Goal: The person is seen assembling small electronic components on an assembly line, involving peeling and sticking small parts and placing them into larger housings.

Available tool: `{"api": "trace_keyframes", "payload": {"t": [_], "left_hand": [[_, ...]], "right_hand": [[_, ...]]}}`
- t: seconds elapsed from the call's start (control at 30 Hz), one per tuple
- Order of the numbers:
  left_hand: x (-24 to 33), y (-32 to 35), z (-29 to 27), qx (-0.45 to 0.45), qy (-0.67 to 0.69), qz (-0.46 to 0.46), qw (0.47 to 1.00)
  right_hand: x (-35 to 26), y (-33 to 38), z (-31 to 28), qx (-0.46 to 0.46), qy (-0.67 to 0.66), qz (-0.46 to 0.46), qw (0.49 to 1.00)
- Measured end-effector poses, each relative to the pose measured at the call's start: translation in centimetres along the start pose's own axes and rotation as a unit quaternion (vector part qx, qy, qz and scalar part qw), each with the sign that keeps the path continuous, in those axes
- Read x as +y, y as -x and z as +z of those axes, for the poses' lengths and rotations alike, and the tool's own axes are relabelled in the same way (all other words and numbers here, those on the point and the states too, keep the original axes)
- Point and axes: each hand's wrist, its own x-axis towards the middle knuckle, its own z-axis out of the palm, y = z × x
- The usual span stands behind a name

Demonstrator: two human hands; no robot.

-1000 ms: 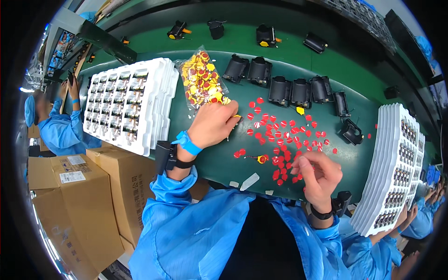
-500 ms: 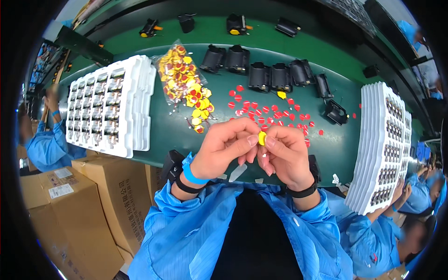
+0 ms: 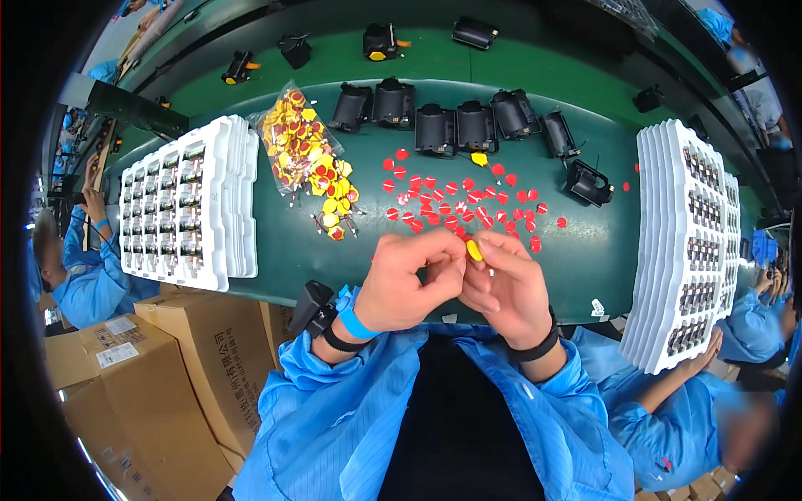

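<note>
A small yellow disc [image 3: 474, 250] is pinched between the thumb and forefinger of my right hand [image 3: 511, 292], seen tilted to its side. A small whitish bit shows just below it, at the right fingers. My left hand [image 3: 409, 274] is closed in a pinch right beside the disc; whatever lies between its fingertips is too small or hidden to make out. Beyond both hands, many red round stickers [image 3: 451, 187] are scattered on the green table [image 3: 292, 250]. To the left, loose yellow discs with dark leads [image 3: 332, 204] spill from a clear plastic bag [image 3: 294, 138].
Black plastic housings [image 3: 435, 129] stand in a row at the back, a yellow piece [image 3: 479, 159] by them. Stacked white trays of metal parts flank me, left [image 3: 219, 200] and right [image 3: 660, 242]. Cardboard boxes [image 3: 134, 392] stand lower left. Co-workers in blue [image 3: 668, 438] sit at both sides.
The disc has tilted in my right fingers, and my left fingertips have drawn slightly off it. My left hand has turned, its fingers curling more. The whole view has shifted a little.
</note>
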Motion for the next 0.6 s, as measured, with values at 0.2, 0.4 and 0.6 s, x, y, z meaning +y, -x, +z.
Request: {"api": "trace_keyframes", "payload": {"t": [0.2, 0.4, 0.6], "left_hand": [[-1.7, -7.1, -1.4, -0.026, -0.474, 0.175, 0.862], [-4.1, -9.2, -1.4, -0.224, -0.534, 0.084, 0.811], [3.5, -12.2, -10.4, 0.022, -0.640, 0.023, 0.768]], "right_hand": [[-3.0, 2.4, -1.8, 0.093, -0.039, -0.193, 0.976], [-3.8, 3.4, -3.4, 0.130, 0.052, -0.283, 0.949], [-3.1, 5.6, -6.9, 0.173, 0.108, -0.331, 0.921]]}}
